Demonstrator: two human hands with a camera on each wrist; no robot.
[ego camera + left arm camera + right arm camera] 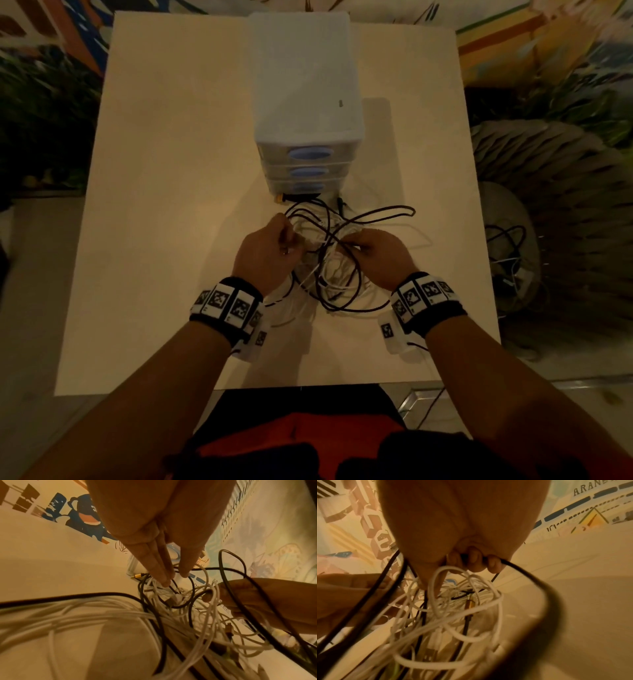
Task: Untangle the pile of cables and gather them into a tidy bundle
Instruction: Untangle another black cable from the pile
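**Both hands in the cable tangle**

The right hand grasps a black cable, its fingers curled round it. The left hand reaches into the pile with fingers nearly straight and thumb close beside them; whether it pinches a strand I cannot tell. The cables, white and black, lie knotted between the hands on the tabletop, with black loops spreading right. Just beyond stands a drawer unit.

dim warm light; pale table; colourful mural floor
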